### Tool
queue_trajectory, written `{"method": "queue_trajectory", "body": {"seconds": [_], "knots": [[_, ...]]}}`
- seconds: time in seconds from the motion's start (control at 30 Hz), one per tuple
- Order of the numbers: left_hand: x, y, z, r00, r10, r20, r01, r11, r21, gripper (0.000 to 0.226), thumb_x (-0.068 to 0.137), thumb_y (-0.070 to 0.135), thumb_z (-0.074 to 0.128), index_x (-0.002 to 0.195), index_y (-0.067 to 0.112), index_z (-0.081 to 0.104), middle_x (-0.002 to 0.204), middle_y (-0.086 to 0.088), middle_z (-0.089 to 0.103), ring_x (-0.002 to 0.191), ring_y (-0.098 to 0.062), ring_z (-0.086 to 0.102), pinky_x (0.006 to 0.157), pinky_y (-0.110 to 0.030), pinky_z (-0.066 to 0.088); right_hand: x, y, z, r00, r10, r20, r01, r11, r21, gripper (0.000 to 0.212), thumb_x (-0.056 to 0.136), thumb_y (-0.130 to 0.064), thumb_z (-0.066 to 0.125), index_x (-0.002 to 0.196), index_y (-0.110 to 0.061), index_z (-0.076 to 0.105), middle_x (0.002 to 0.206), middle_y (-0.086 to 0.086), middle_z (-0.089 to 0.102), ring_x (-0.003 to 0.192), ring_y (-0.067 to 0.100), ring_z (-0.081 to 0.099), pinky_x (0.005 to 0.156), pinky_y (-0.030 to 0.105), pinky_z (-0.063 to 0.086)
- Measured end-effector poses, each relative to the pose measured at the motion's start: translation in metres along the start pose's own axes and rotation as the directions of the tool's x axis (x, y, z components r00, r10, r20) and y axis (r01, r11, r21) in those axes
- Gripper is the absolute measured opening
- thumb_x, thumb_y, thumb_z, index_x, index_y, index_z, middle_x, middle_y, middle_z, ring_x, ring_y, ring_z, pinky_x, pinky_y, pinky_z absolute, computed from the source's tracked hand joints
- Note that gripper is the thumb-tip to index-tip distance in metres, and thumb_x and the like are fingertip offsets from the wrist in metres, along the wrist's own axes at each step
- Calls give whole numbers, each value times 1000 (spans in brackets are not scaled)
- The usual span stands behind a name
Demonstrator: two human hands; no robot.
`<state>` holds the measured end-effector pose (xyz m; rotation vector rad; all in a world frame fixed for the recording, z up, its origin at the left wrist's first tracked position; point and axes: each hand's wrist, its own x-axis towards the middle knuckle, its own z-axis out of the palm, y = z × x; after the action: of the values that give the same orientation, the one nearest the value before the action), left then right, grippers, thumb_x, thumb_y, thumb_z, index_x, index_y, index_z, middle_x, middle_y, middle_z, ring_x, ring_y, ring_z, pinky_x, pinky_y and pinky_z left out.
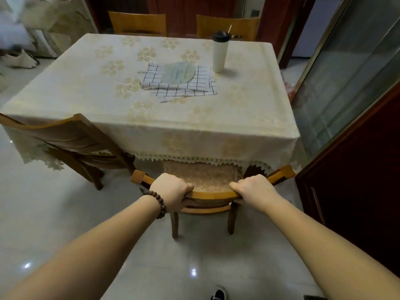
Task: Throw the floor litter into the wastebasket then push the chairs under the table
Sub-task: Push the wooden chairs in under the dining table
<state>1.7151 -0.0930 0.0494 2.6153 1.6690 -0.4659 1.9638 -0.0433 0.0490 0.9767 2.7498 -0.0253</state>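
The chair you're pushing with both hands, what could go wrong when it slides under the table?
1. The lace edge of the tablecloth hangs just over the chair seat; it might snag and drag the cloth, perhaps tipping the tall tumbler.
2. The left hand and right hand grip the top rail, so knuckles could bump the table edge.
3. The angled chair stands close and might get knocked.

Chair (207, 194) top rail: varnished wood, smooth, slight sheen; seat pad looks woven, rough-ish. Tablecloth (151, 118): matt cloth w/ floral pattern, lace trim at hem. Checked napkins (194, 87): thin cloth, matt. Tumbler (220, 53): smooth white body, dark lid. Floor (54, 213): glossy tile, light glints. Wrist beads (159, 205): dull wood.
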Motion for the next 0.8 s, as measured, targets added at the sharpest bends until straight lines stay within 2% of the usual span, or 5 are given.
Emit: {"method": "queue_trajectory", "body": {"seconds": [0.17,0.33,0.43,0.53,0.8], "knots": [[27,-18,-18,997,27,66,-33,995,91,23,93,46,46,98,24,52,84,3,56,76,-21,58,58,-30,37,5,8,2,996,74,-49,-70,995,71,20,91,-34,52,102,-18,49,90,3,63,82,27,61,61,31,38],[40,-57,-17,997,3,76,-8,998,61,30,90,55,47,98,27,53,89,6,60,81,-19,61,65,-32,47,38,-5,3,989,131,-61,-125,987,104,13,91,-24,51,101,-17,48,92,3,64,81,27,61,60,34,39],[49,-80,-13,998,13,62,-16,998,62,30,90,57,46,92,28,51,88,7,60,80,-17,60,61,-30,44,61,-2,-2,986,149,-71,-144,986,79,13,91,-24,51,101,-17,47,90,2,64,79,27,61,59,34,39],[55,-98,-7,999,14,45,-17,998,56,30,90,58,46,90,28,47,90,7,61,81,-17,60,58,-28,37,82,3,-10,989,137,-54,-134,989,56,13,92,-27,51,101,-18,47,89,1,64,76,25,61,57,32,39],[71,-134,-2,1000,15,24,-15,1000,7,28,91,55,46,88,28,42,81,8,51,70,-14,51,59,-28,43,121,12,-27,994,104,-15,-104,994,21,22,92,-38,50,102,-19,47,89,1,63,76,23,61,56,30,40]]}}
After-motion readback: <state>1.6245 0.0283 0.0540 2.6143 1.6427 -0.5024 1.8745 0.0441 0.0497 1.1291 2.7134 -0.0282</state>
